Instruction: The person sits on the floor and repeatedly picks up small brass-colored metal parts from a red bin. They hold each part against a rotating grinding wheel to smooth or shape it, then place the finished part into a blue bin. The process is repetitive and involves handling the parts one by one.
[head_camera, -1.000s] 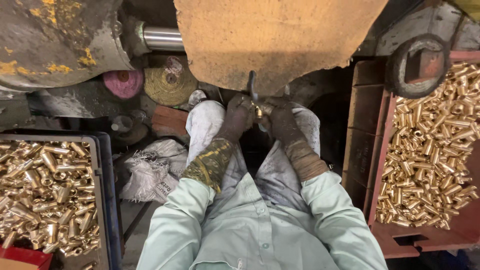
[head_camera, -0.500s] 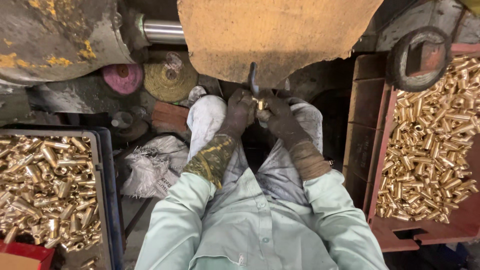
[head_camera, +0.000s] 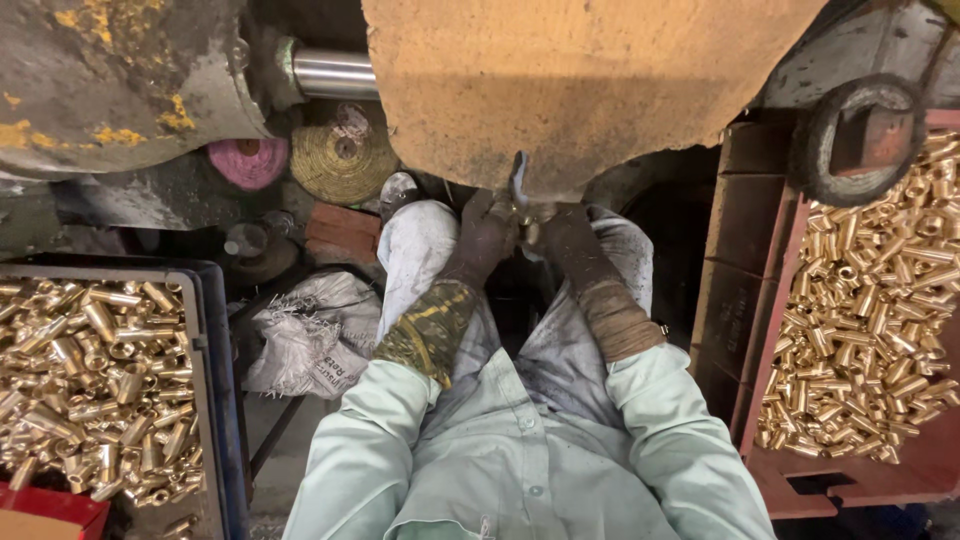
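Overhead at the far side, a big tan buffing wheel (head_camera: 590, 85) fills the scene on a steel shaft (head_camera: 335, 72). Right of it sits a red crate (head_camera: 770, 330) of brass fittings, left a dark crate (head_camera: 215, 390) with more. Both gloved hands meet at the wheel's near edge: the left hand (head_camera: 487, 232) and right hand (head_camera: 562, 232) have fingers clenched on a small brass piece (head_camera: 524, 212), pinched between them against the wheel.
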